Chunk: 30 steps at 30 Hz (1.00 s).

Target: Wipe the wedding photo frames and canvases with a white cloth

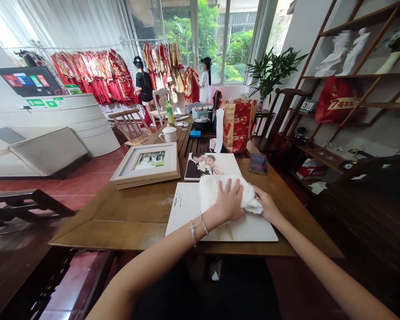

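A white cloth lies folded over the far part of a white photo panel or album, which has small dark print at its left and yellowish marks near the front edge. Flat on the cloth rests my left hand, its fingers spread. Two bracelets circle that wrist. My right hand grips the cloth's right edge, with the fingertips partly hidden by the fabric. Just beyond the cloth is a second panel or album bearing a couple's photo. Stacked pale picture frames stand at the left, the top one holding an outdoor photo.
The wooden table also carries a lidded white mug, a blue box, a red-and-brown paper bag and a small dark object. Shelves stand at right. Two people are near the garment racks behind.
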Tool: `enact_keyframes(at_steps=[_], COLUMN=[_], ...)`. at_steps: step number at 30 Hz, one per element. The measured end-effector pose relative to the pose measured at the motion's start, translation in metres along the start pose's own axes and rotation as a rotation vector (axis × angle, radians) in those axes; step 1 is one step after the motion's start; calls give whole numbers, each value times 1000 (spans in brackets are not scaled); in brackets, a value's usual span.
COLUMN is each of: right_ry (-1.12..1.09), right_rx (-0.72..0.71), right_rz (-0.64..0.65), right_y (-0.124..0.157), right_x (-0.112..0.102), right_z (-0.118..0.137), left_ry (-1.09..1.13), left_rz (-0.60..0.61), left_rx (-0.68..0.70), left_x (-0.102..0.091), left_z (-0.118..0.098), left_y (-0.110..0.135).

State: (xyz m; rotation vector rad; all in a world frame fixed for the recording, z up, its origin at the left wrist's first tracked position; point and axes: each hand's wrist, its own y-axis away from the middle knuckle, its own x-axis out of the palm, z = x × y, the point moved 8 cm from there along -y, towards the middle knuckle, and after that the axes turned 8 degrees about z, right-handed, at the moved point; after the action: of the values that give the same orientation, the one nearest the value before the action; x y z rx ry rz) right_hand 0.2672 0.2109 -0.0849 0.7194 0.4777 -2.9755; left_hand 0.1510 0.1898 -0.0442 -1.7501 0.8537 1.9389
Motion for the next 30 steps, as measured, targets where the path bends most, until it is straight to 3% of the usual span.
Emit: enact_keyframes(at_steps=[4,11,13,16,20,24,27,30], right_ry=[11,115,148,157,147,124,120,135], right_rx=[40,1,-4,-22,-60,-70,-70,-63], right_rz=[28,63,56,54,52,45,47,41], right_y=[2,0,0,0,1,1,1,1], right_x=[1,6,6,7,6,6,7,6], right_z=[2,7,7,7,6,3,4,7], left_ry=[-7,6,17,27,-32,-74,-77,-78], left_rz=[6,32,38,68,17,-38,-46,-24], left_rx=[39,156,160,106,-10,18,27,71], left_x=[0,2,2,4,0,0,-1,-1], left_z=[-3,-62,-70,-59,-19,3,2,-18], left_y=[7,87,98,86,39,8,12,40])
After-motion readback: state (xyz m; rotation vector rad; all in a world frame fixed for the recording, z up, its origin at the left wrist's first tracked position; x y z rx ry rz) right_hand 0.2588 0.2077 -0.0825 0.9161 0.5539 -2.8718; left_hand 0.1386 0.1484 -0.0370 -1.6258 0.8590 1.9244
